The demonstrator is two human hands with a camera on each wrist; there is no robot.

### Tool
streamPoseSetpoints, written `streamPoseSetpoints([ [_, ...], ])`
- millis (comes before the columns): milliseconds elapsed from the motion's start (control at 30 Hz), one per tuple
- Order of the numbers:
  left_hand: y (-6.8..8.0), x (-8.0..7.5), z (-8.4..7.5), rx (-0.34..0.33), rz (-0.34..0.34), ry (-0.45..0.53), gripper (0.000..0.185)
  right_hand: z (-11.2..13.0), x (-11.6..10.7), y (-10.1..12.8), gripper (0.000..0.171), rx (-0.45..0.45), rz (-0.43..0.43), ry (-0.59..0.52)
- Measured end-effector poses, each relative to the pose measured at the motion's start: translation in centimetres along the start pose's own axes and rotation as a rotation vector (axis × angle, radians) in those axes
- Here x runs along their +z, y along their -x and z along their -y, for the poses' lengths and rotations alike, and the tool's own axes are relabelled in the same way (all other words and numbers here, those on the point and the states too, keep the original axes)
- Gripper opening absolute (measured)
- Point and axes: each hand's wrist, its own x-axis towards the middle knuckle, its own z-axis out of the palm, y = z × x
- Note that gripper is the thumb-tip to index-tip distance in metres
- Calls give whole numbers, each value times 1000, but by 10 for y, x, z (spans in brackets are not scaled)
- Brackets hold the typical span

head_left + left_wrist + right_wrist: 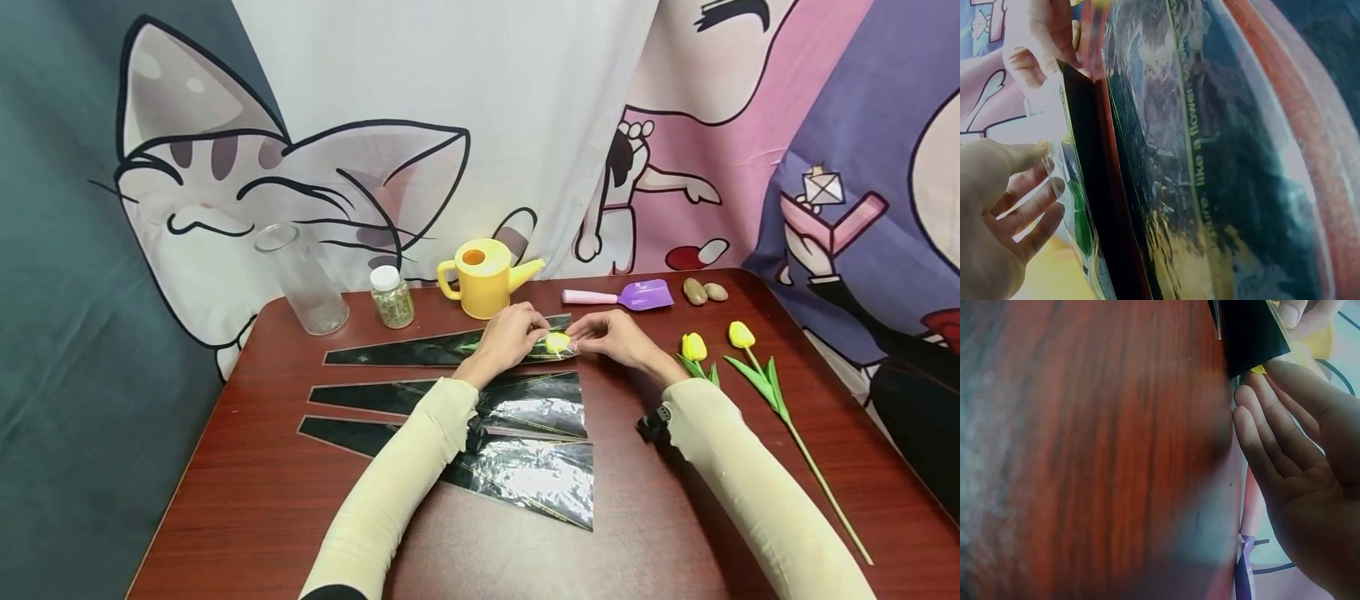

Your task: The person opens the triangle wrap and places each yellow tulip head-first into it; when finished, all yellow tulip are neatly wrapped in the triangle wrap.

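A yellow tulip (pixel 557 342) lies within the farthest tapered flower sleeve (pixel 397 353), its head at the wide end. My left hand (pixel 513 336) pinches the sleeve's clear film between thumb and index finger. In the left wrist view, the left hand (pixel 1004 206) has its other fingers spread beside a green leaf (pixel 1082 215) behind the film. From the right, my right hand (pixel 618 337) pinches the sleeve's mouth beside the bloom. Close up, the right hand (pixel 1297 437) has its thumb and fingertips at the black corner, where a yellow petal (pixel 1259 369) shows.
Two more sleeves, a middle one (pixel 367 396) and a near one (pixel 540 479), lie flat. Behind stand a clear vase (pixel 311 287), a lidded jar (pixel 392 300) and a yellow watering can (pixel 483 283). A purple shovel (pixel 645 294), stones (pixel 695 292) and two tulips, one long-stemmed (pixel 798 437), lie rightward.
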Motion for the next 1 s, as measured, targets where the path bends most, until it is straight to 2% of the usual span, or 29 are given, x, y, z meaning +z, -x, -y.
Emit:
streamPoseSetpoints([
  [167, 1, 1, 0, 0, 16, -8, 11, -2, 1, 1, 24, 9, -2, 1],
  [400, 0, 1, 0, -2, 17, -11, 11, -35, 1, -8, 22, -9, -10, 8],
  [467, 0, 1, 0, -3, 16, -18, 13, -36, -1, -7, 21, -15, -14, 15],
  [567, 0, 0, -1, -1, 13, -31, 17, -35, -6, -3, 19, -2, -68, 82],
  [767, 2, -3, -2, -4, 6, -38, 23, -33, -20, 12, 19, 51, -241, 244],
  [1000, 13, -11, -8, 25, -22, -22, 18, -25, -30, 37, 23, 70, -311, 312],
])
